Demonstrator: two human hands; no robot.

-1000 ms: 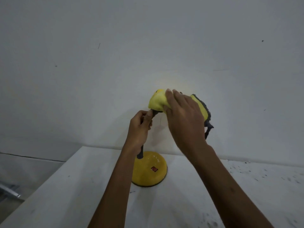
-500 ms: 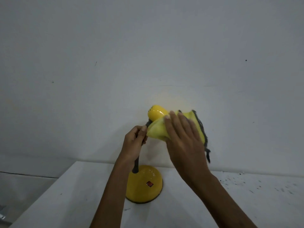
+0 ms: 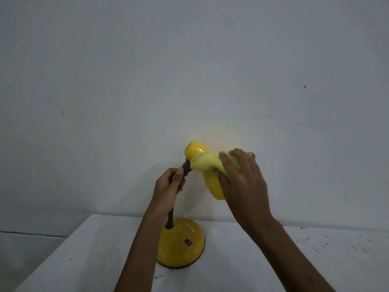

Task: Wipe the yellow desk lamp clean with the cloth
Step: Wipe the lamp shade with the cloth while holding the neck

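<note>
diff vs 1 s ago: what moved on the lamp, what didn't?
The right hand slid the cloth off the rear cap of the lamp head, now bare, toward the wide end of the shade. Nothing taken hold of or let go. Unchanged: left hand grips the grey neck; base sits on the table.

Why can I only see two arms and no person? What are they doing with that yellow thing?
The camera sits on the person's head and looks forward and down, so you see only their own arms. The yellow thing is a desk lamp standing on a white table by a wall. Its round base rests on the table. The left hand grips the dark bendy neck to steady the lamp. The right hand presses a yellow cloth against the lamp's shade to wipe it clean.
</note>
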